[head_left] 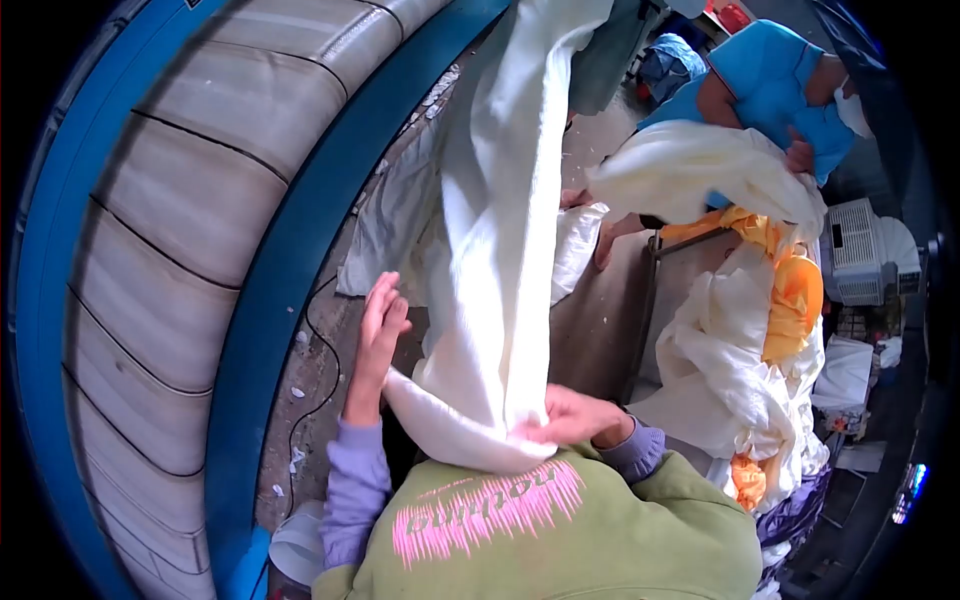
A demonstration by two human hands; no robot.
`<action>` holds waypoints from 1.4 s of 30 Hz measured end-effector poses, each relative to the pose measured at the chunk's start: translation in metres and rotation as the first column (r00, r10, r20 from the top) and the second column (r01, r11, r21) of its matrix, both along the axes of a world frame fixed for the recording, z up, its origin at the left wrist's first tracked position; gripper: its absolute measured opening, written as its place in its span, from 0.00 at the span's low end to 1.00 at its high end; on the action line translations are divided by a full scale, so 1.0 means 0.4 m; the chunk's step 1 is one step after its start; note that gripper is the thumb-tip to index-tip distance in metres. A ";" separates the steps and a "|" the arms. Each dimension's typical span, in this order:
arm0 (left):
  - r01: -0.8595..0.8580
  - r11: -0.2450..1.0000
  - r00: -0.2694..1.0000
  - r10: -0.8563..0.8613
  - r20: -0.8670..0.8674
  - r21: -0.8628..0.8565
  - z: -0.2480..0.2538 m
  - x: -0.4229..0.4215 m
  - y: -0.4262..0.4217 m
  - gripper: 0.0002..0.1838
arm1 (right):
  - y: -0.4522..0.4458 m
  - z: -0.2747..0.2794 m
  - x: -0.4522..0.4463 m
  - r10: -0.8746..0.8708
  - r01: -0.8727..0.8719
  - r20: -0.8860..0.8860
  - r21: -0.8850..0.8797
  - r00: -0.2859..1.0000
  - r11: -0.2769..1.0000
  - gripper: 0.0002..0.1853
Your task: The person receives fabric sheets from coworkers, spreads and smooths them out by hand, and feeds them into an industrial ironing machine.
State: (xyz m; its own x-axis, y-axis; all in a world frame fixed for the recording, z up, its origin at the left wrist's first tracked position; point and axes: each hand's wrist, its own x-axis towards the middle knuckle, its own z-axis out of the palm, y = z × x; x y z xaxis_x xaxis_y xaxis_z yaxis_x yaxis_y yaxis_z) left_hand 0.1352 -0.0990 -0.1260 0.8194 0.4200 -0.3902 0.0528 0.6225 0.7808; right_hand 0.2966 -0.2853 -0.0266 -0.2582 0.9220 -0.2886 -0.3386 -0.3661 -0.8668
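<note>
A long white cloth [485, 260] runs from the top of the view down to my chest, its lower end folded across the front of my green sweatshirt [560, 525]. My right hand [568, 415] is closed on the cloth near this lower end, with the fingertips pressed into the fabric. My left hand [378, 325] is raised at the cloth's left side, fingers stretched upward and nothing in them. The cloth's left edge lies against my left wrist.
A large machine with pale padded panels [200, 180] and a blue frame curves along the left. On the right, a person in blue [770, 90] handles blurred white fabric [690, 170]. White and orange cloths [795, 305] are heaped below. A black cable [335, 370] lies on the floor.
</note>
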 end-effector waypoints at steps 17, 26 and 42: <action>0.217 0.470 0.717 0.518 -0.467 0.855 0.198 -0.275 -0.110 0.14 | 0.148 -0.044 -0.039 -0.487 -0.253 0.741 0.636 0.462 0.729 0.30; 0.275 0.631 0.804 0.264 -0.534 0.726 0.237 -0.439 -0.248 0.09 | 0.240 0.043 -0.206 -0.041 -0.614 0.732 0.600 0.680 0.514 0.11; -0.218 -0.215 -0.156 0.970 0.184 0.952 0.361 -1.582 -0.471 0.20 | 0.483 0.271 -0.756 -0.676 -0.281 0.178 0.959 0.715 -0.045 0.10</action>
State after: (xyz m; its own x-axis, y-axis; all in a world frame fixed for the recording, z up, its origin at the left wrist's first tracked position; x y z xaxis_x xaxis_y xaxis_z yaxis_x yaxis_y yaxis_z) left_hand -0.4976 -0.2874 0.0184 -0.5957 0.6624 0.4543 0.6079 0.0020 0.7940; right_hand -0.0057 -0.0920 0.0817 -0.2592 0.3455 0.9019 0.4155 0.8829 -0.2188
